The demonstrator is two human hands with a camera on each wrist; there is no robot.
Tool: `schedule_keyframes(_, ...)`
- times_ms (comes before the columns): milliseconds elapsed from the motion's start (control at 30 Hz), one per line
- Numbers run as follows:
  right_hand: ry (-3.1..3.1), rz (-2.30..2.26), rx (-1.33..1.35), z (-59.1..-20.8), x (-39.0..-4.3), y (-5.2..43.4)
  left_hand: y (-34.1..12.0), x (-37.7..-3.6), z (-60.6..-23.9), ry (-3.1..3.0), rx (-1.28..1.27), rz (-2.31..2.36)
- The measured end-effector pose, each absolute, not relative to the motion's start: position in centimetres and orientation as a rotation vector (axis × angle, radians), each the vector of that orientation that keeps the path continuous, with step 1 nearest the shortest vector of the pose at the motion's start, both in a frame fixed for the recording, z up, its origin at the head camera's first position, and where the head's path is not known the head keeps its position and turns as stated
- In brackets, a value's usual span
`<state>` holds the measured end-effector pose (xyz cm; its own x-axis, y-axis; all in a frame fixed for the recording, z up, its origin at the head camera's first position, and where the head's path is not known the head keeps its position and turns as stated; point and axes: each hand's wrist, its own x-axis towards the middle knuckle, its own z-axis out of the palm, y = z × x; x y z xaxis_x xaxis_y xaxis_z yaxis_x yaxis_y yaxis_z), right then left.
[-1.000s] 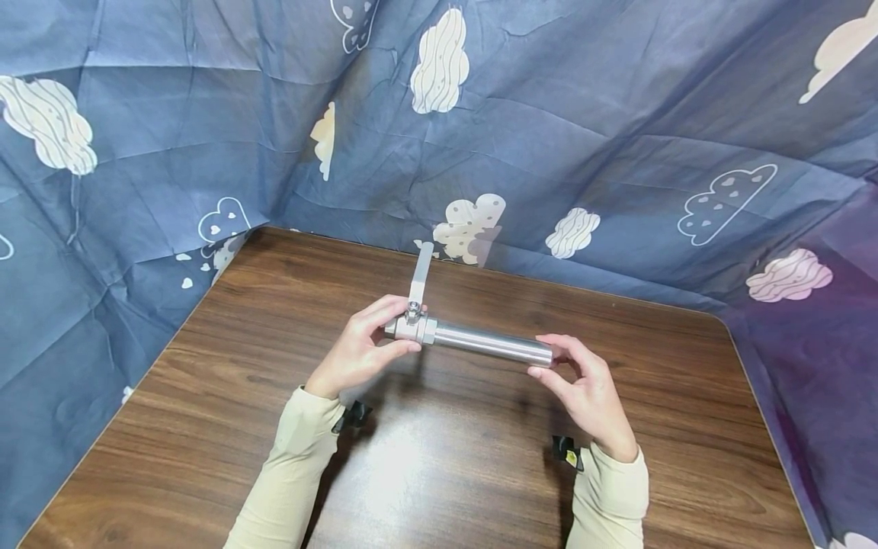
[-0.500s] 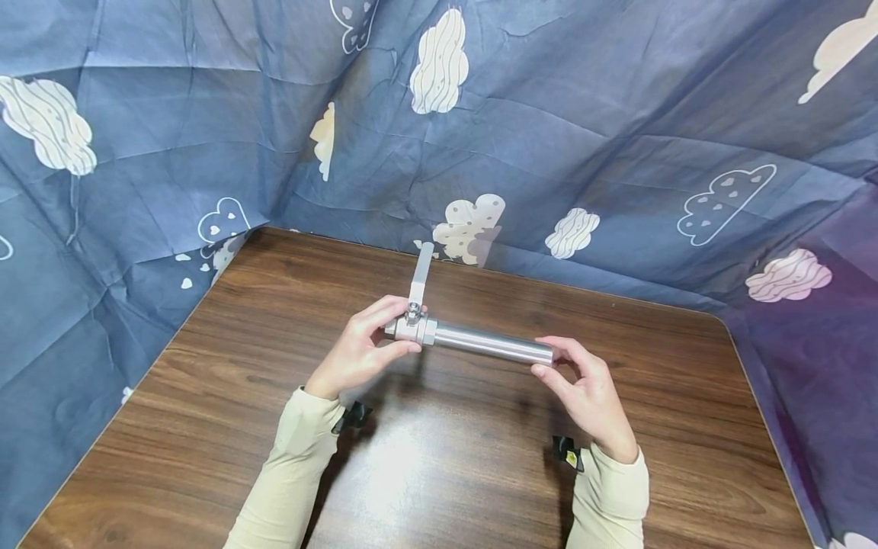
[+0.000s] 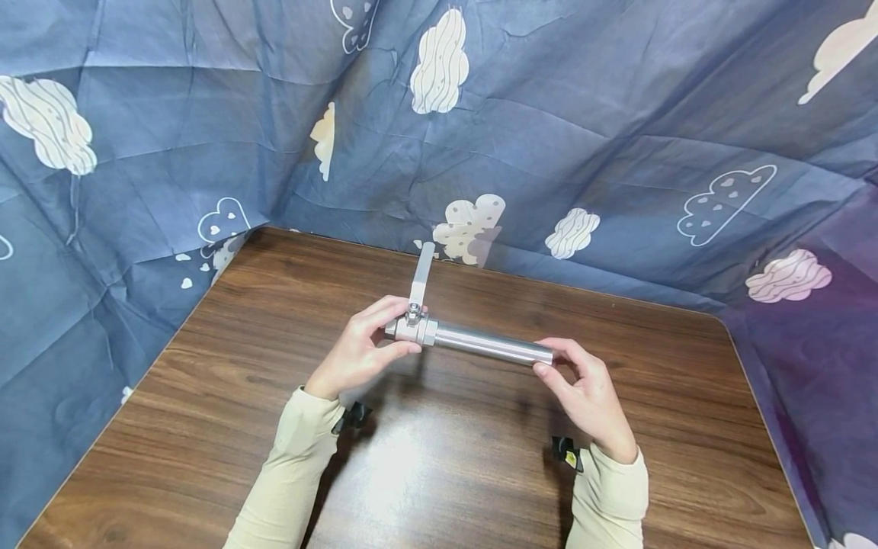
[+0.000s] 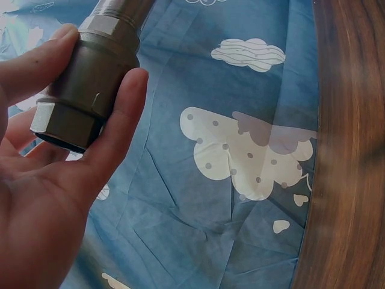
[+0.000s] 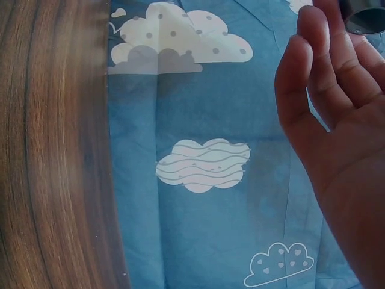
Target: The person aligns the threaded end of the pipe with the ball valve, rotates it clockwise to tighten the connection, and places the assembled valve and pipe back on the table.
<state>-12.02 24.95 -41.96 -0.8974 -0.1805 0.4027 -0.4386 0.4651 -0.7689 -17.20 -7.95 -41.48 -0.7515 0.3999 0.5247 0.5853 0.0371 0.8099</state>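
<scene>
In the head view my left hand grips a silver ball valve between thumb and fingers. Its flat lever handle points away toward the back of the table. A shiny metal pipe runs rightward out of the valve's hex collar, tilted slightly down in this view. At the pipe's far end my right hand holds it with thumb and fingertips. The left wrist view shows the valve's hex end from below, with the fingers around the body. Only the pipe's open end shows in the right wrist view.
A brown wood-grain table lies under both hands. Behind and beside it hangs a blue cloth with cloud prints. Dark wrist camera mounts sit at both sleeves.
My right thumb and fingers have shifted slightly along the pipe's end, a little outward to the right. The left hand and the valve have barely moved.
</scene>
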Motion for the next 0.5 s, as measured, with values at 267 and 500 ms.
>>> schedule_keyframes(267,-2.453,1.417,0.524,-41.66,-11.86,24.80,-7.87,-17.20,-41.47,-2.137,-1.031,-1.807)
schedule_keyframes(500,-2.409,1.450,0.562,-41.75,-11.92,24.73,-7.85,-17.27,-41.56,-2.113,-1.032,-1.824)
